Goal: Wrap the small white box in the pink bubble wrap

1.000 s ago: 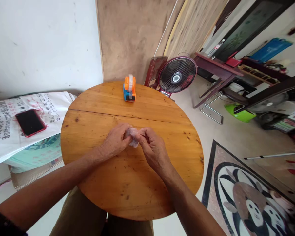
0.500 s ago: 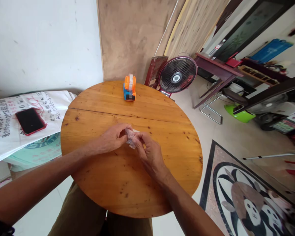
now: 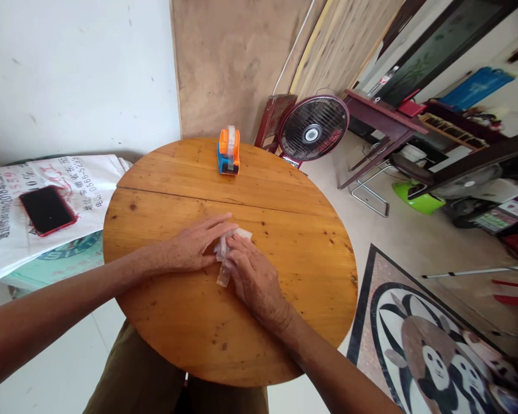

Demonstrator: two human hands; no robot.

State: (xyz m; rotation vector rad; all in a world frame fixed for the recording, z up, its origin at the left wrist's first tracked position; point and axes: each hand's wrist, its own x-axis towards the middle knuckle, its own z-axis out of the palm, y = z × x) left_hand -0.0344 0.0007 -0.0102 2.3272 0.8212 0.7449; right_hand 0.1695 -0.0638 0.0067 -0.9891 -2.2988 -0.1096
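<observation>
A small crumpled piece of clear plastic film (image 3: 223, 261) lies on the round wooden table (image 3: 285, 241), near its middle. My left hand (image 3: 194, 244) rests flat on the table with fingers stretched out, its fingertips touching the film's left side. My right hand (image 3: 252, 276) presses palm-down on the film's right part and covers much of it. An orange and blue tape dispenser (image 3: 228, 150) stands upright at the table's far edge, away from both hands.
A black phone in a red case (image 3: 47, 210) lies on printed white sacks (image 3: 86, 184) at the left. A standing fan (image 3: 313, 127) and dark wooden furniture (image 3: 384, 121) are behind and right of the table. A panda floor mat (image 3: 435, 351) lies at the lower right.
Both hands held the film pinched just above the table. They have lowered it onto the tabletop and flattened out over it.
</observation>
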